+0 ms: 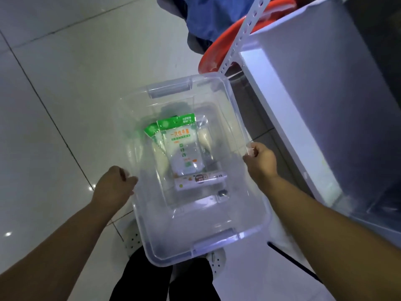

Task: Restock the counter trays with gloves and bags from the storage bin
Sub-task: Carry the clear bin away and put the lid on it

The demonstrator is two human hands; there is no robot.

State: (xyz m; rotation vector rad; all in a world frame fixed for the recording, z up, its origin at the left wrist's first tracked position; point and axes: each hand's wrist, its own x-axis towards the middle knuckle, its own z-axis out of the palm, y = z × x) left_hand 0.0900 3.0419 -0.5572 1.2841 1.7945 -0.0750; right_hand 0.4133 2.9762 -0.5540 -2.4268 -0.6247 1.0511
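Note:
A clear plastic storage bin point(249, 216) with grey latch handles is held above the tiled floor in front of my legs. My left hand point(115, 185) grips its left rim, and my right hand point(261, 160) grips its right rim. Inside lie two green-topped packs of disposable gloves point(184, 148), one overlapping the other. A white box of bags point(199, 180) lies across their near end. Rolls of pale plastic show beneath the packs.
A white shelf unit with a perforated upright point(245, 33) stands at the right. A red basin point(213, 55) and blue cloth point(208, 16) sit behind the bin. Glossy floor tiles point(65, 83) spread to the left. My shoes point(214, 261) are below the bin.

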